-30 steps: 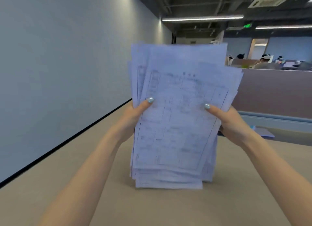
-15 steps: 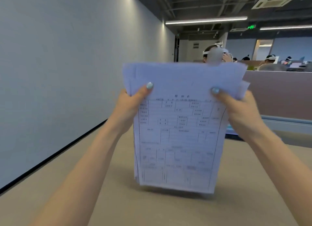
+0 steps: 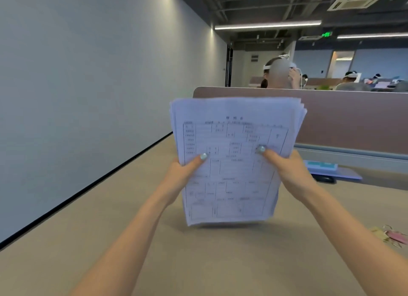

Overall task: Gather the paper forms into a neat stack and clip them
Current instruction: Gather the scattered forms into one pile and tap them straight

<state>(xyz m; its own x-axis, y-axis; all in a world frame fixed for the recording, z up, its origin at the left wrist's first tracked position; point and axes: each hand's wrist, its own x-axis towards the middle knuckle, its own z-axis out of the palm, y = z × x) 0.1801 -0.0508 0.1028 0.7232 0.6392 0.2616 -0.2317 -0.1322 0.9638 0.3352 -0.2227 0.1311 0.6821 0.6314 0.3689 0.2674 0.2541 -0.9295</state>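
Note:
A stack of white paper forms (image 3: 234, 141) printed with tables stands upright on its lower edge on the beige table (image 3: 110, 229). My left hand (image 3: 183, 174) grips its left side, thumb on the front sheet. My right hand (image 3: 287, 170) grips its right side the same way. The sheets' top right corners are slightly fanned out. Small coloured clips (image 3: 390, 236) lie on the table at the far right.
A brown partition (image 3: 353, 119) runs across the far side of the table, with a flat pale device (image 3: 331, 170) at its foot. A grey wall (image 3: 88, 97) borders the table on the left. People sit beyond the partition.
The stack came down onto the table edge and its sheets are more even. My hands slid from the stack's top corners to its middle. The view tilted down, showing the clips.

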